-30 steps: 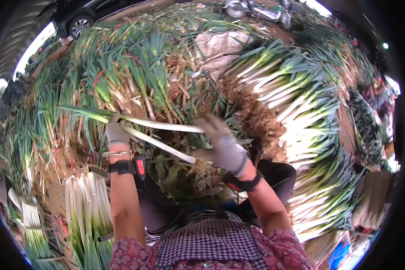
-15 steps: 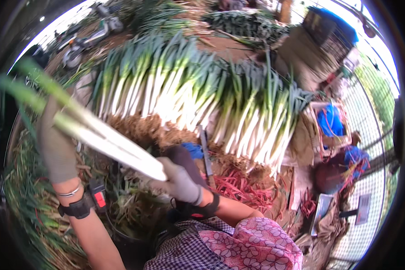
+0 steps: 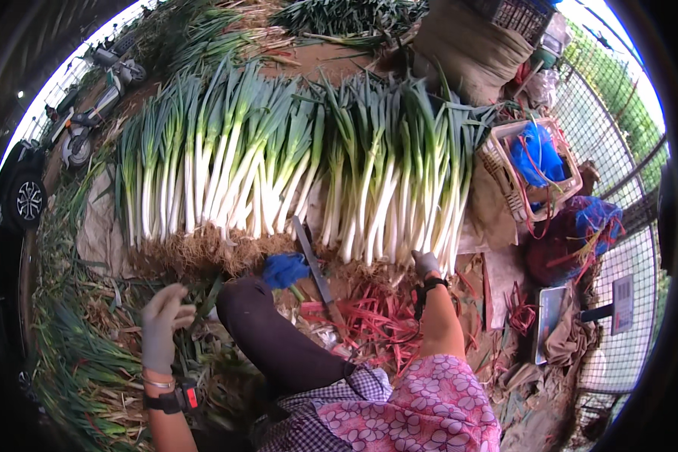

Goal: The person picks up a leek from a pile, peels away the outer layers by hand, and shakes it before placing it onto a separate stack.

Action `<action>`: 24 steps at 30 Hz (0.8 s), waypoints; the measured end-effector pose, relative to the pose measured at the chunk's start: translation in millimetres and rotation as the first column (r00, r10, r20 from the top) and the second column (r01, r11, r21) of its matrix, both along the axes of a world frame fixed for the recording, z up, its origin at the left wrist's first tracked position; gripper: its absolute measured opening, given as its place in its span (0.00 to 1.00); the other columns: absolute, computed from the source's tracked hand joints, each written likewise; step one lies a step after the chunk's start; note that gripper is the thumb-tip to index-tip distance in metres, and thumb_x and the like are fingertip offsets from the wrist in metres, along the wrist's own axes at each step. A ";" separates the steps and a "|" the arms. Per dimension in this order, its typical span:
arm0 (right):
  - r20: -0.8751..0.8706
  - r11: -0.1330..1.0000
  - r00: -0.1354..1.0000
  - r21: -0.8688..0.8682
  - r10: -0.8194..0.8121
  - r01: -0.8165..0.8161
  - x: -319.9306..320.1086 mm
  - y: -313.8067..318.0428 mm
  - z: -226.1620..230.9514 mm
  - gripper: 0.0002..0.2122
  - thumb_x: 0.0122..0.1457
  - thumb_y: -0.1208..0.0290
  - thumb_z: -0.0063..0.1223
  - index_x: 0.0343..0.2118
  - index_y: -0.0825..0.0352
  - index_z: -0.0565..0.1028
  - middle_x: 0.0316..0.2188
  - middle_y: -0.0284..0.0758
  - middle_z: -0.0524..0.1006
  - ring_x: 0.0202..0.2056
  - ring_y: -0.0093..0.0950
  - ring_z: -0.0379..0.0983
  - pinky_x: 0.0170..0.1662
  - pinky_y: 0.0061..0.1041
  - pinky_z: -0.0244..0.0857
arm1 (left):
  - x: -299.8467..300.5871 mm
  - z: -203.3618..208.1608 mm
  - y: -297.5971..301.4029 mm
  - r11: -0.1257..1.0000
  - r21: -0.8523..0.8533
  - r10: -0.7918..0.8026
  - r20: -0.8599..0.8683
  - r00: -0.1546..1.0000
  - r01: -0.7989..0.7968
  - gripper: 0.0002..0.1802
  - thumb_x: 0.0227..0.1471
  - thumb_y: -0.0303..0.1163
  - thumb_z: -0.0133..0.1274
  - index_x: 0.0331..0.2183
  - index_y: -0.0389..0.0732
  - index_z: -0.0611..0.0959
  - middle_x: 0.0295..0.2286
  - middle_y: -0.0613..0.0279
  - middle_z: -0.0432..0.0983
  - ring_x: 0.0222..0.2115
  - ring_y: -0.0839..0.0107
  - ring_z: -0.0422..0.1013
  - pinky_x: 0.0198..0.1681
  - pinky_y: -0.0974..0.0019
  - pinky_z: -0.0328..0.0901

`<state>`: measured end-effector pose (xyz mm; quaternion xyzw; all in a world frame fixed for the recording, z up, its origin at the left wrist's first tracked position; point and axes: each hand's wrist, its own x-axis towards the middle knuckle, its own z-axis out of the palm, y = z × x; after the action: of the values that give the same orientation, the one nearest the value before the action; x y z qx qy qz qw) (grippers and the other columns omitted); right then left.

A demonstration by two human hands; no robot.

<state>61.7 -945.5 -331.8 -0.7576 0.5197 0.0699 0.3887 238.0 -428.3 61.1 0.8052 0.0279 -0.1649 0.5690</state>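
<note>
Long green onions with white stalks and dark green leaves lie side by side in a left bunch [image 3: 222, 162] and a right bunch [image 3: 388, 166], roots toward me. My gloved left hand [image 3: 166, 320] is raised over loose leaves near my knee, its fingers apart and holding nothing. Out at the near end of the right bunch, my gloved right hand [image 3: 427, 264] touches the white stalk bases. Its fingers are partly hidden there, so their grip is unclear. Between the bunches lies a long flat blade [image 3: 314, 264], beside a crumpled blue cloth [image 3: 285, 270].
Red strips [image 3: 377, 316] cover the ground before me. On the right are a crate [image 3: 501, 169] with a blue bag [image 3: 536, 157], a dark red net sack [image 3: 561, 248] and a scale [image 3: 551, 316]. Cut leaves [image 3: 75, 361] heap at left. A scooter [image 3: 90, 124] stands far left.
The green onion that was between my hands is no longer in my left hand. My right hand has moved right and away to the right bunch; my left has lowered and opened.
</note>
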 end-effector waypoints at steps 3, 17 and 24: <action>-0.123 0.998 0.991 0.040 -0.052 0.057 26.9 32.8 52.3 0.13 0.60 0.64 0.47 0.47 0.57 0.76 0.35 0.50 0.78 0.40 0.47 0.75 0.41 0.39 0.70 | -9.2 -20.2 55.0 0.984 -0.055 0.168 -0.035 0.985 -0.170 0.20 0.58 0.35 0.50 0.49 0.32 0.74 0.42 0.54 0.75 0.31 0.70 0.76 0.33 0.70 0.71; 0.622 0.880 0.641 -0.432 0.450 -0.199 181.9 80.6 153.7 0.15 0.58 0.69 0.47 0.43 0.76 0.73 0.31 0.35 0.75 0.33 0.30 0.65 0.41 0.32 0.62 | -106.9 -107.9 264.2 0.854 -0.134 0.460 -0.256 0.850 -0.503 0.19 0.55 0.38 0.53 0.45 0.37 0.78 0.35 0.62 0.77 0.29 0.75 0.76 0.32 0.72 0.70; 0.782 0.250 0.159 0.004 0.603 -0.968 325.7 512.8 300.1 0.16 0.61 0.69 0.49 0.51 0.67 0.73 0.39 0.31 0.78 0.39 0.20 0.73 0.42 0.20 0.67 | -163.8 -151.6 341.5 0.583 -0.304 0.671 -0.342 0.658 -0.753 0.19 0.57 0.38 0.52 0.45 0.37 0.77 0.37 0.61 0.78 0.31 0.74 0.76 0.33 0.71 0.72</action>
<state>387.4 -432.8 -31.7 -0.7463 -0.1986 0.1436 0.6188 74.3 -86.8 -90.5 0.5628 0.3676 0.0006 0.7403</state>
